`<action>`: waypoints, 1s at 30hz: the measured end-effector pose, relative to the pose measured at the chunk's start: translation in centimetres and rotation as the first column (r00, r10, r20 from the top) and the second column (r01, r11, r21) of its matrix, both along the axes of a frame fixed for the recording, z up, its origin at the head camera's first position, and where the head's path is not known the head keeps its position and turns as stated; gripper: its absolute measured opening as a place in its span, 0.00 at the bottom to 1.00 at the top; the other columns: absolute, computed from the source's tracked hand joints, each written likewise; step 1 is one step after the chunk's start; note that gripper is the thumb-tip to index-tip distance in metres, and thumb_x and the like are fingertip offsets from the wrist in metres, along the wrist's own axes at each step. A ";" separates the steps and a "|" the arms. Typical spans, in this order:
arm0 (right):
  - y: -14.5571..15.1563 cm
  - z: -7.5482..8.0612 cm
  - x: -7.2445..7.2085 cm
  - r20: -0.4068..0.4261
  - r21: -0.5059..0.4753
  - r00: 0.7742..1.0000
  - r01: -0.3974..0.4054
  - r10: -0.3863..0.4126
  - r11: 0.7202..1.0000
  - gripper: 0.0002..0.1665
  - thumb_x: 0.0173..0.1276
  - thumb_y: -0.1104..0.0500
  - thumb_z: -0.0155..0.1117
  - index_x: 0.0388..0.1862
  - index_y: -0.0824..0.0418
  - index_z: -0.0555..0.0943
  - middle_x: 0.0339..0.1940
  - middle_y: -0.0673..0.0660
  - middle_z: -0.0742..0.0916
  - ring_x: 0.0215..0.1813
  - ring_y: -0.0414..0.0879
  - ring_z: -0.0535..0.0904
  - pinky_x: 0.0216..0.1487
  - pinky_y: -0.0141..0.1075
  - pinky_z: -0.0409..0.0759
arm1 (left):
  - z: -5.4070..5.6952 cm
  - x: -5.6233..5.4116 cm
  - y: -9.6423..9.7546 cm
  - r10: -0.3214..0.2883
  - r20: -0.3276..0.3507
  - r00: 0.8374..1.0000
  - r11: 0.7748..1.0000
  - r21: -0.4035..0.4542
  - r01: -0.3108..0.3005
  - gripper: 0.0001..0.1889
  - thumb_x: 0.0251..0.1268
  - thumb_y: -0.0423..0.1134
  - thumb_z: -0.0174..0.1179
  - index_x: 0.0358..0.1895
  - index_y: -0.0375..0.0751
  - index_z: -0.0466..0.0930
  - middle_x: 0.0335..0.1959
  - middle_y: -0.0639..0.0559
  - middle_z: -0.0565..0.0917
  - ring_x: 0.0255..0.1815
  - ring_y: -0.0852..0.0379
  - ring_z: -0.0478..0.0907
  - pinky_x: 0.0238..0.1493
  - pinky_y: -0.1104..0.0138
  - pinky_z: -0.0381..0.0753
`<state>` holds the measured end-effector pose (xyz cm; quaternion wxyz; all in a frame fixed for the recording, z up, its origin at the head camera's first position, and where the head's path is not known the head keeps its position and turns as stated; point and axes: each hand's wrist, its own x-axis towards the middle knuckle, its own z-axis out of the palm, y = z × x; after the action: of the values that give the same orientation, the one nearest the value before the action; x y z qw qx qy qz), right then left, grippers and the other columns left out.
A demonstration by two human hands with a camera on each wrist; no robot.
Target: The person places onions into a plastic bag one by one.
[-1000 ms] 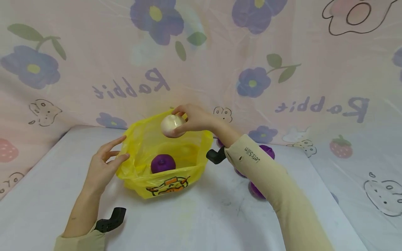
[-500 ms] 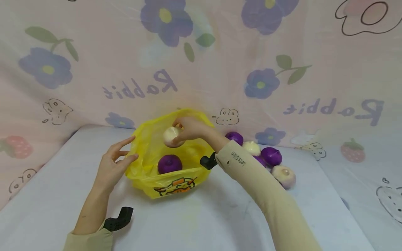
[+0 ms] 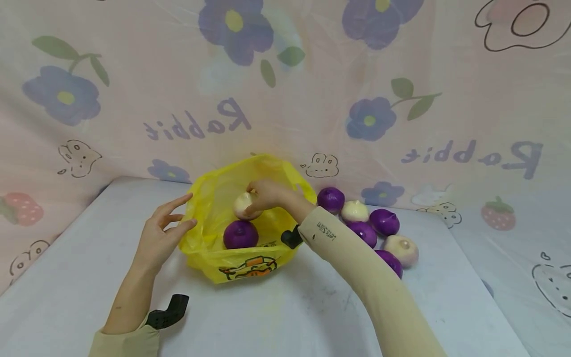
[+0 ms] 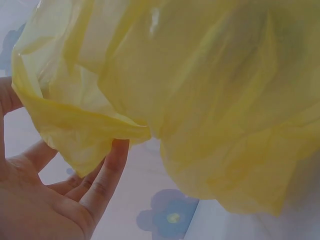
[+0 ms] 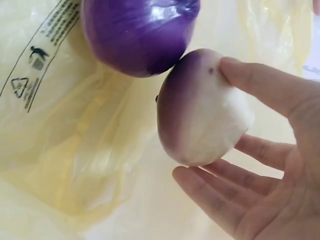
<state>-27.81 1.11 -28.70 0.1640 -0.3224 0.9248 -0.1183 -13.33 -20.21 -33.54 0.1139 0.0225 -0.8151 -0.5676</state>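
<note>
My right hand (image 3: pixel 266 194) is inside the mouth of a yellow plastic bag (image 3: pixel 250 270), holding a white onion (image 5: pixel 205 110) with a purple-tinged base between thumb and fingers. Just below it in the bag sits a glossy purple onion (image 3: pixel 241 234); in the right wrist view the two look to be touching or nearly so. My left hand (image 3: pixel 158 235) is at the bag's left edge, its fingers (image 4: pixel 107 180) spread and rather straight against the thin plastic. Part of the bag's inside is hidden by my right hand and the front wall.
Right of the bag lies a cluster of several onions, among them a purple one (image 3: pixel 331 200), a white one (image 3: pixel 355 211) and a pale one (image 3: pixel 401 251). They rest on a white tabletop (image 3: pixel 276 317). A patterned curtain (image 3: pixel 285 84) hangs behind.
My right hand has lowered the white onion deeper into the bag, toward the purple one. My left hand keeps its place on the bag. The head view has shifted slightly.
</note>
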 end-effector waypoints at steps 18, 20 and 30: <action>1.8 1.0 0.5 -0.017 -0.186 1.000 -0.024 0.021 0.982 0.36 0.63 0.49 0.67 0.65 0.65 0.71 0.64 0.63 0.77 0.66 0.55 0.72 0.67 0.43 0.69 | 0.0 0.1 0.0 -0.007 0.020 1.000 0.999 -0.035 0.007 0.29 0.68 0.39 0.57 0.72 0.47 0.63 0.71 0.45 0.62 0.50 0.66 0.66 0.39 0.82 0.75; 2.1 1.2 0.6 -0.033 -0.232 0.999 -0.032 0.025 0.972 0.35 0.63 0.49 0.67 0.65 0.64 0.72 0.63 0.63 0.78 0.64 0.55 0.73 0.66 0.43 0.70 | 0.0 0.0 -0.1 -0.007 0.014 1.000 0.999 -0.038 0.007 0.29 0.68 0.39 0.57 0.72 0.47 0.63 0.70 0.46 0.62 0.49 0.68 0.66 0.38 0.82 0.75; 3.3 1.8 1.6 -0.059 -0.359 0.997 -0.062 0.043 0.931 0.31 0.64 0.52 0.66 0.62 0.64 0.74 0.60 0.61 0.79 0.61 0.53 0.75 0.59 0.40 0.77 | 0.0 0.1 0.2 -0.012 -0.022 1.000 0.999 -0.053 0.011 0.28 0.68 0.41 0.58 0.71 0.47 0.65 0.68 0.44 0.63 0.48 0.70 0.68 0.38 0.81 0.76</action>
<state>-26.20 4.45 -26.88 0.0823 -0.3744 0.8823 -0.2733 -13.23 -19.99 -33.58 0.1203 0.0083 -0.8287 -0.5466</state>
